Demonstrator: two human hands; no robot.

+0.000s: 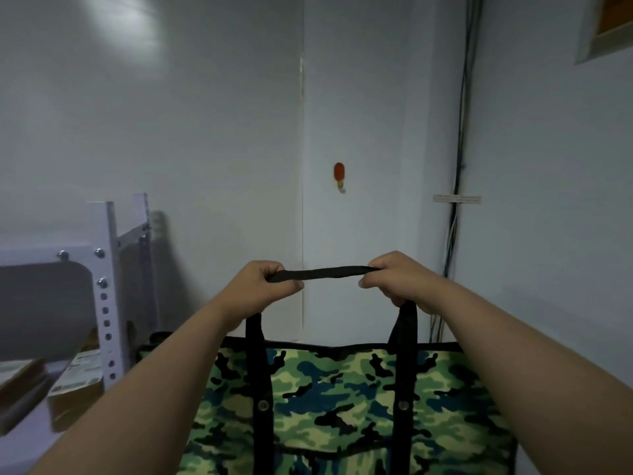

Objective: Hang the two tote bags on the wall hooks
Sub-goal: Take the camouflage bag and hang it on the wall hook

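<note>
Smooth grey wall [205, 132] carries a small orange hook [339, 173]. Below it, left hand [265, 286] and right hand [399, 279] pinch the flat black strap [323, 273] of a camouflage cloth bag [342, 399], its bottom cut off.

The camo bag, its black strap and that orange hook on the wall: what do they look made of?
Bag: woven cloth, probably canvas, matte print with metal snaps. Strap: flat black webbing, matte, pulled taut between the left hand and right hand. Hook: looks like glossy orange plastic; too small to be sure.
</note>
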